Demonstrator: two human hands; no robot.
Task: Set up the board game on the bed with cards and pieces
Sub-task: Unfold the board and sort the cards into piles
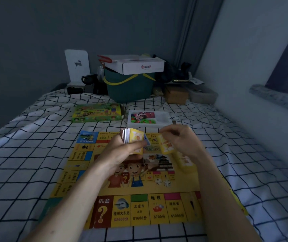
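The yellow game board lies flat on the checked bed sheet. Above its far half, my left hand grips a thick stack of cards with a yellow card facing me. To the right of it, my right hand pinches a single yellow card, blurred, a little apart from the stack. Under my right wrist a small pile of yellow cards rests on the board. Two white dice sit on the board's middle. Beyond the board are the green game box and a white tray of small coloured pieces.
At the head of the bed stand a dark green basket with a white carton on top, a white stand, dark items and a brown box. A wall runs along the right side.
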